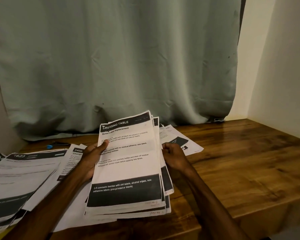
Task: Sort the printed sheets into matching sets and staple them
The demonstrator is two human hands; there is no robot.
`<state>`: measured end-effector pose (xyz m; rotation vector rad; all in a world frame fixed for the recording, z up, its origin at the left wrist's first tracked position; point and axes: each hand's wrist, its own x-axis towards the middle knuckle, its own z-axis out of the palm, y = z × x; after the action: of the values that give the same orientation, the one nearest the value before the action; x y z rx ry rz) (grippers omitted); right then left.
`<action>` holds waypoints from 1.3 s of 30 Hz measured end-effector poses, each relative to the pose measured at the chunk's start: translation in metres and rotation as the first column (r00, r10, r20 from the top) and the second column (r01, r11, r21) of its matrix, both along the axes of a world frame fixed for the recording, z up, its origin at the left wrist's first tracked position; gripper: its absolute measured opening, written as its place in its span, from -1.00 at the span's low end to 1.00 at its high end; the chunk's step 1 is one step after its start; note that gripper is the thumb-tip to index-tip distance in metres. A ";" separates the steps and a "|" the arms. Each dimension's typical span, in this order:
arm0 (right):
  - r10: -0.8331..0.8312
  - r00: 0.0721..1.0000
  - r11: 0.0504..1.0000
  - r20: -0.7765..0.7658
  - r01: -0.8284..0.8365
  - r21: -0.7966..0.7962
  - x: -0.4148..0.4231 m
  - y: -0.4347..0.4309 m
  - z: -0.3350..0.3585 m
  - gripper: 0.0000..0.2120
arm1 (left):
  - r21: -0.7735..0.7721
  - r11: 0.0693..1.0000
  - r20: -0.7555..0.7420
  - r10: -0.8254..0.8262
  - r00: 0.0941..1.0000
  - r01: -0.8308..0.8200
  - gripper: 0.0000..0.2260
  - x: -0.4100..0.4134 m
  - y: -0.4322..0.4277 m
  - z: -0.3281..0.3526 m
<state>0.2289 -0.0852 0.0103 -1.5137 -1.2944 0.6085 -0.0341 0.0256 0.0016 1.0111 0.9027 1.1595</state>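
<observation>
A thick stack of printed sheets point(128, 170) is tilted up over the wooden table point(241, 161); its top page is headed "DRESSING TABLE, Bottle Label Replacement". My left hand point(92, 156) grips the stack's left edge, thumb pressed on the top page. My right hand point(173, 153) holds the right edge with curled fingers. More printed sheets point(24, 172) lie fanned out on the table to the left, with headers such as 1623 and 3406. Another loose sheet point(182, 139) lies behind my right hand. A dark stapler-like tool point(60, 144) with a blue end lies at the back left.
A grey-green curtain point(119, 58) hangs right behind the table. A cream wall point(280, 66) closes the right side. Bare wood spreads to the right of the stack, and the table's front edge runs below my right forearm.
</observation>
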 end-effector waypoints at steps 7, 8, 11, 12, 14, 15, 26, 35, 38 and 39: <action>0.173 0.884 0.985 -0.435 -0.162 0.064 -0.015 -0.008 0.019 -0.80 | 0.077 0.997 0.041 -0.008 0.999 0.004 -0.71 0.013 -0.011 0.000; 0.157 0.883 0.987 -0.442 -0.146 0.058 -0.013 -0.006 0.018 -0.80 | 0.089 0.996 0.039 0.003 0.999 -0.007 -0.71 0.013 -0.012 0.001; 0.158 0.845 0.987 -0.511 -0.138 0.077 -0.011 -0.005 0.018 -0.79 | 0.105 0.994 0.023 0.028 0.999 -0.030 -0.70 0.012 -0.012 0.001; 0.169 0.832 0.986 -0.529 -0.148 0.082 -0.010 -0.005 0.017 -0.78 | 0.109 0.993 0.020 0.036 0.999 -0.038 -0.71 0.012 -0.013 0.002; 0.169 0.815 0.986 -0.555 -0.145 0.088 -0.009 -0.004 0.015 -0.75 | 0.130 0.990 0.016 0.059 0.998 -0.061 -0.75 0.015 -0.016 0.004; 0.156 0.808 0.988 -0.568 -0.133 0.083 -0.009 -0.004 0.015 -0.71 | 0.149 0.986 0.009 0.075 0.997 -0.075 -0.78 0.017 -0.018 0.005; 0.120 0.965 0.980 -0.234 -0.079 0.180 -0.001 -0.022 0.014 -0.58 | 0.410 0.859 0.025 0.325 0.945 -0.306 -0.61 0.038 -0.047 0.023; 0.096 0.964 0.874 -0.250 0.038 0.484 0.035 -0.064 0.094 -0.74 | 0.613 0.729 0.117 0.299 0.947 -0.306 -0.81 0.087 -0.100 0.105; 0.085 0.962 0.856 -0.260 0.063 0.513 0.049 -0.071 0.094 -0.72 | 0.633 0.712 0.137 0.283 0.949 -0.304 -0.79 0.103 -0.110 0.110; 0.083 0.959 0.859 -0.273 0.070 0.508 0.053 -0.072 0.089 -0.72 | 0.633 0.719 0.127 0.270 0.954 -0.287 -0.79 0.106 -0.111 0.106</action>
<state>0.2818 -0.1568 0.0990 -0.9390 -1.1203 0.4187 0.0722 -0.0856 0.1073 1.4417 0.6435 1.8161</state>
